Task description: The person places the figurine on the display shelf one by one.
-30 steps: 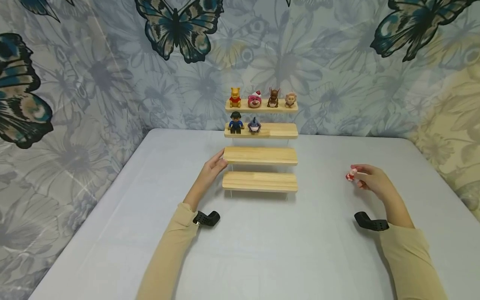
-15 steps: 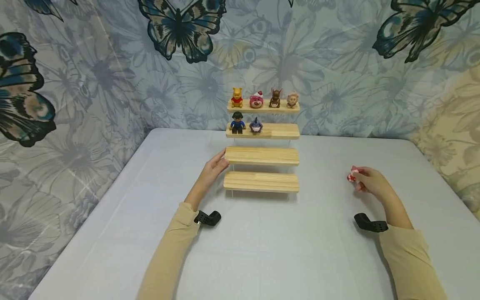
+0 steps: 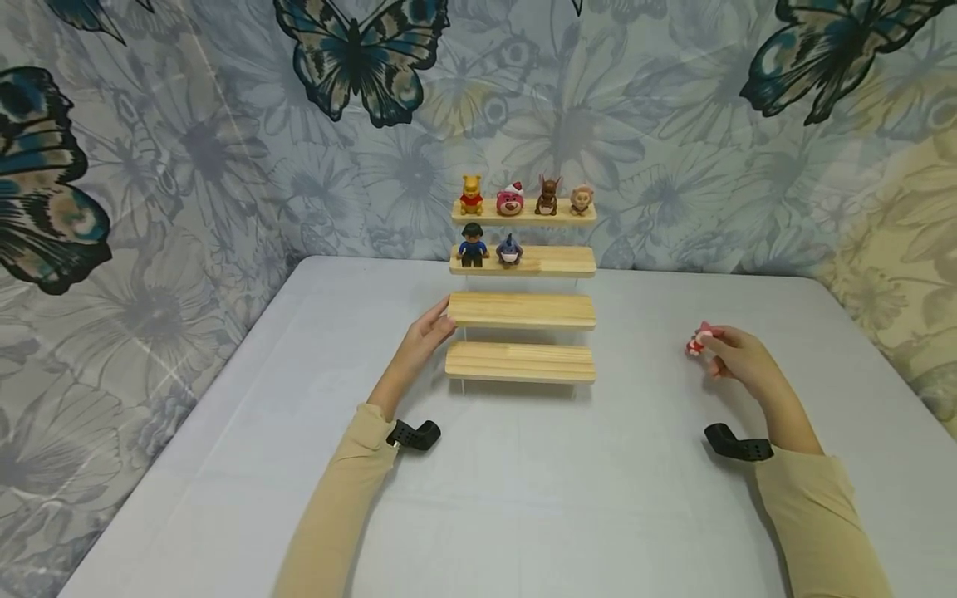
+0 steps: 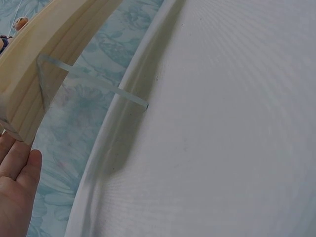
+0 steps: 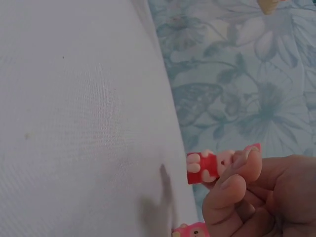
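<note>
The fingers of my left hand (image 3: pixel 428 334) rest against the left end of the third wooden shelf (image 3: pixel 522 310) of a four-tier display stand; in the left wrist view the fingertips (image 4: pixel 34 157) meet the board's end from below. Off to the right, over the table, my right hand (image 3: pixel 740 355) pinches a small red-and-pink toy figurine (image 3: pixel 699 340) between thumb and fingers. Its red body (image 5: pixel 201 168) sticks out in the right wrist view, while the fingers partly cover its head. Under that hand, a second pink figurine (image 5: pixel 191 230) shows at the bottom edge, mostly cut off.
On the top shelf (image 3: pixel 523 221) stand several toys: a yellow bear (image 3: pixel 471 196), a pink bear (image 3: pixel 510 200), a brown figure (image 3: pixel 547 197) and a beige one (image 3: pixel 581 199). One tier lower are a blue-clad figure (image 3: pixel 472 246) and a grey-blue one (image 3: pixel 509 251). White cloth covers the table (image 3: pixel 523 498).
My right hand dips slightly, then lifts a little up and left with the figurine, which tilts more. The left hand stays at the shelf end.
</note>
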